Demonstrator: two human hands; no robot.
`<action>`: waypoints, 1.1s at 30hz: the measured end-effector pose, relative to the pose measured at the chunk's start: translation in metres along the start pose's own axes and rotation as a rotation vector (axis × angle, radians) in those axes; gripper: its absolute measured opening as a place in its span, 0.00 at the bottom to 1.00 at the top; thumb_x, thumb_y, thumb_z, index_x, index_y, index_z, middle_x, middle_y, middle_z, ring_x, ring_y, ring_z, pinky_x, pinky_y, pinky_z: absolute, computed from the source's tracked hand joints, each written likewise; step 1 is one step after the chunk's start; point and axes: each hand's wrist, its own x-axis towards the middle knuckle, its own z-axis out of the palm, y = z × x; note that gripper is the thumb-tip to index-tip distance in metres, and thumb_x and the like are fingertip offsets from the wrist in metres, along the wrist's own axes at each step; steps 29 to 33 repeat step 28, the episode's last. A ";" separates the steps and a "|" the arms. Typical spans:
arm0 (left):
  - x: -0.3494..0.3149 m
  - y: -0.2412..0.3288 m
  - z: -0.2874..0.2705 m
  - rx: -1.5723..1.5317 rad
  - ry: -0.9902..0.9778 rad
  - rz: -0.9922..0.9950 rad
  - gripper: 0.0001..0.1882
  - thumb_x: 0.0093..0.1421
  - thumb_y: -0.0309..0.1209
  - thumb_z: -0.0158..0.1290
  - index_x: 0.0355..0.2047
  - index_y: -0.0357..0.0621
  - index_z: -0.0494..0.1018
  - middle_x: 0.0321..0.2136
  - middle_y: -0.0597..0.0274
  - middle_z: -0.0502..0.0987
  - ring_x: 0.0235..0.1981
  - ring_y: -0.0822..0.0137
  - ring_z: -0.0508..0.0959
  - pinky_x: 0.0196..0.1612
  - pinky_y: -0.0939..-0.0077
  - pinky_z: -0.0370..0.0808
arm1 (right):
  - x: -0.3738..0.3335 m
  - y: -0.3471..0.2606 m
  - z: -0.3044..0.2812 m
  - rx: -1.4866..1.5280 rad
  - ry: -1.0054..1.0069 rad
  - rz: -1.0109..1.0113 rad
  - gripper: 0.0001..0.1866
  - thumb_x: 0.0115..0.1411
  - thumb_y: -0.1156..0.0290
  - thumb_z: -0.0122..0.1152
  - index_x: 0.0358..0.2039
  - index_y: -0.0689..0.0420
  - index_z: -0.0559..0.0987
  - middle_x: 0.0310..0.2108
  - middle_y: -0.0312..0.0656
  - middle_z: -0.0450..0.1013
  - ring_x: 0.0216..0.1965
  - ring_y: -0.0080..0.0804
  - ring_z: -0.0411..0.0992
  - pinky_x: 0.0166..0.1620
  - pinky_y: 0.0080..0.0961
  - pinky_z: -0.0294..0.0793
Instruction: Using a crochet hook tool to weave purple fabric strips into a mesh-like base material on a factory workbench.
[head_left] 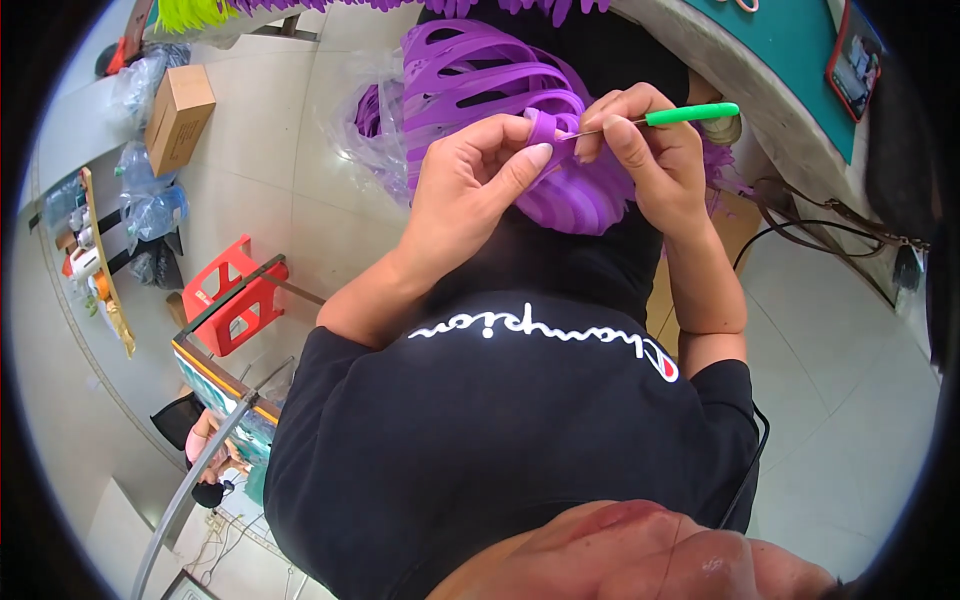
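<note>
My left hand [465,185] pinches a folded end of a purple strip [541,127] between thumb and fingers. In my right hand [655,165] is a thin metal pick with a green handle [692,113]. Its shaft runs left to the pinched strip, and its tip meets or enters the strip; I cannot tell which. A bundle of flat purple rubbery strips with long slits [470,85] spreads over my lap, partly under both hands. Beside the bundle lies a clear plastic bag [365,150] with more purple pieces in it.
At upper right is a table with a green top [775,75] and a phone [857,62]. Purple and yellow-green fringed pieces [195,12] hang along the far edge. Left are a red stool [235,300], a cardboard box [180,118] and water bottles [150,205]. Another person [208,445] sits at lower left.
</note>
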 end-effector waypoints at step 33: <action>-0.001 -0.008 -0.011 0.097 0.040 -0.022 0.15 0.58 0.22 0.55 0.46 0.41 0.68 0.29 0.71 0.75 0.28 0.86 0.69 0.30 0.94 0.64 | 0.023 -0.002 -0.021 -0.533 0.109 -0.266 0.07 0.63 0.78 0.50 0.34 0.62 0.77 0.34 0.47 0.78 0.35 0.37 0.77 0.41 0.27 0.76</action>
